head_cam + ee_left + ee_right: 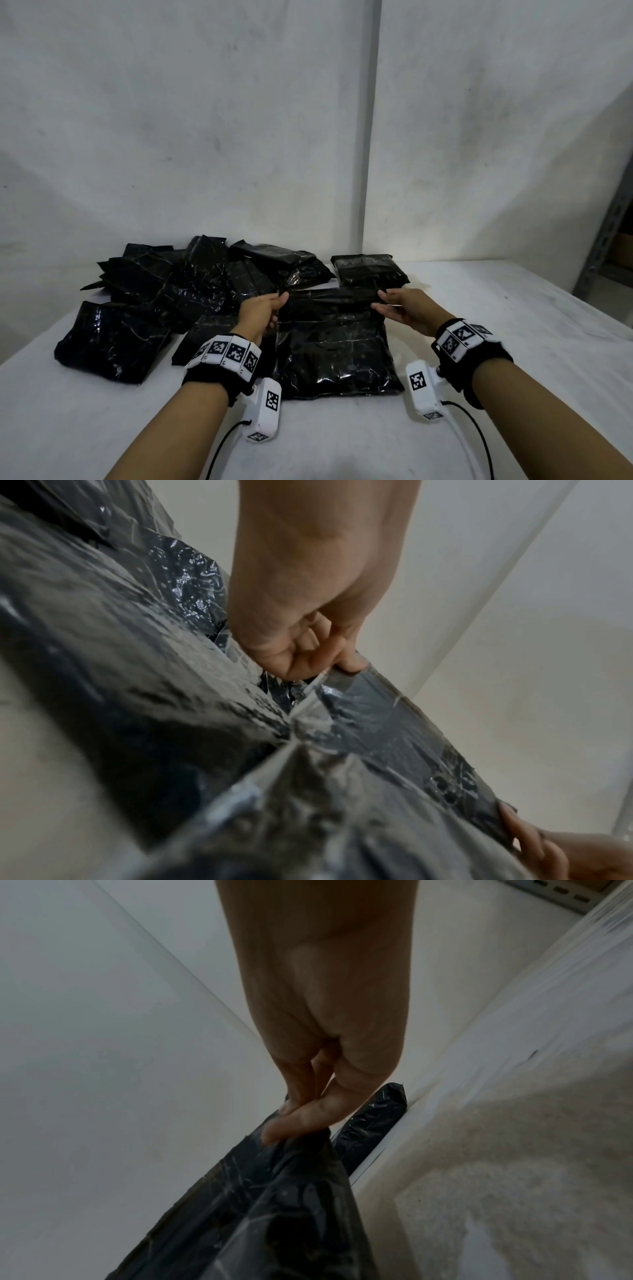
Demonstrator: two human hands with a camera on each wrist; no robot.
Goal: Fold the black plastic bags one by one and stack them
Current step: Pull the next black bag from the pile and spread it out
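Observation:
A black plastic bag (334,346) lies flat on the white table in front of me. My left hand (265,310) pinches its far left corner, and my right hand (397,305) pinches its far right corner. The far edge is lifted and turned toward me. In the left wrist view my left hand (308,653) grips the shiny bag (359,723) at its edge between thumb and fingers. In the right wrist view my right hand (301,1115) pinches the bag (267,1204). A folded black bag (370,270) sits just behind, at the back right.
A loose pile of several black bags (178,284) covers the table's back left, with one large bag (109,342) nearer the left edge. The white table (513,342) meets a white wall behind. A grey metal shelf post (606,233) stands at the far right.

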